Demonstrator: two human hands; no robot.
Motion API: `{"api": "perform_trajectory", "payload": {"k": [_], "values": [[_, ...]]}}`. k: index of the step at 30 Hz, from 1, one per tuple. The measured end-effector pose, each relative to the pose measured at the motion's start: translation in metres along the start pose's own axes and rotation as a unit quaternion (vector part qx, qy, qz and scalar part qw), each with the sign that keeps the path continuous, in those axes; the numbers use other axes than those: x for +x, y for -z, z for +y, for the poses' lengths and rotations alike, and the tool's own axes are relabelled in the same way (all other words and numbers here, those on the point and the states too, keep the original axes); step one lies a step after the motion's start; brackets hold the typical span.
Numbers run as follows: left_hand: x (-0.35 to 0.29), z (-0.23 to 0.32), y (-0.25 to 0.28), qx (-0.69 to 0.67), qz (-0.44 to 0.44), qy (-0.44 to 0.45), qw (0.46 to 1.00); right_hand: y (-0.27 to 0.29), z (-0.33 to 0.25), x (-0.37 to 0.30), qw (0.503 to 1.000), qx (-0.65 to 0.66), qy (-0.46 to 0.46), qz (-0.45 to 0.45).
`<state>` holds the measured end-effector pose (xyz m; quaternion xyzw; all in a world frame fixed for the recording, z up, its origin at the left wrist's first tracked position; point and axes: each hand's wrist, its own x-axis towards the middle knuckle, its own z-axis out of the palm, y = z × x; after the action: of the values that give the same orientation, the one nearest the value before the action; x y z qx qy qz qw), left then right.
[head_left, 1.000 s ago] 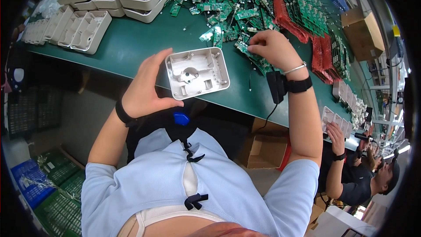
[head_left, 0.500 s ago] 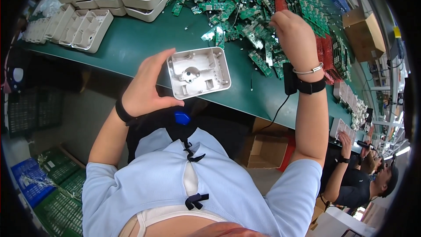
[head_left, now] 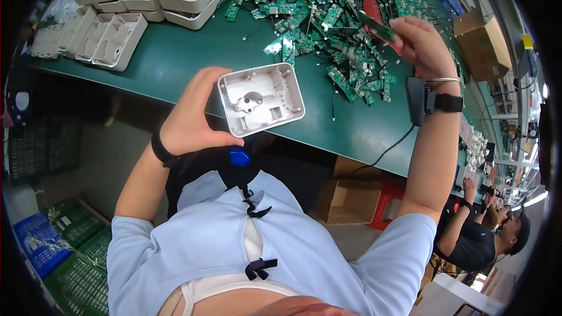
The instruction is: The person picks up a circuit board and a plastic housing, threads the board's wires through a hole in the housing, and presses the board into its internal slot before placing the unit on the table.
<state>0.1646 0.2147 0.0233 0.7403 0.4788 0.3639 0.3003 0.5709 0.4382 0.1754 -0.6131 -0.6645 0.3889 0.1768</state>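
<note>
My left hand (head_left: pixel 190 118) grips a white plastic housing (head_left: pixel 261 116) by its left side, thumb below and fingers along the upper edge. The housing is a shallow rounded box, tilted so that its open inside with ribs and posts faces up, at the table's front edge. Farther right, my right hand (head_left: pixel 422 47) pinches a green circuit board (head_left: pixel 376 26), seen nearly edge-on. It hovers over the right side of a loose heap of green circuit boards (head_left: pixel 287 9), some with thin black wires. The fingertips of the right hand are partly hidden.
Stacked beige housings (head_left: pixel 190 3) fill the table's far left. Rows of boards (head_left: pixel 404 0) with red wrapping stand beyond my right hand, near a cardboard box (head_left: pixel 483 47). A black cable (head_left: pixel 386 151) runs from my right wrist. A co-worker (head_left: pixel 477 240) sits at the right.
My right hand has moved right and slightly toward me, away from the heap's middle, with a circuit board now clearly in its fingers. The left hand and housing have barely shifted.
</note>
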Motion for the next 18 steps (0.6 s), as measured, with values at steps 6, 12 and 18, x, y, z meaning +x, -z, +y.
{"api": "perform_trajectory", "payload": {"k": [6, 12, 18], "values": [[0.002, -0.007, -0.002, -0.066, -0.004, 0.000, 0.998, -0.023, 0.017, -0.009, 0.764, 0.603, 0.013, -0.228], [0.007, 0.002, -0.004, -0.098, -0.018, 0.012, 0.995, -0.081, 0.049, -0.031, 0.628, 0.736, 0.054, -0.246], [0.008, 0.012, -0.014, -0.099, 0.024, -0.005, 0.995, -0.168, 0.051, -0.087, 0.691, 0.694, 0.196, -0.051]]}}
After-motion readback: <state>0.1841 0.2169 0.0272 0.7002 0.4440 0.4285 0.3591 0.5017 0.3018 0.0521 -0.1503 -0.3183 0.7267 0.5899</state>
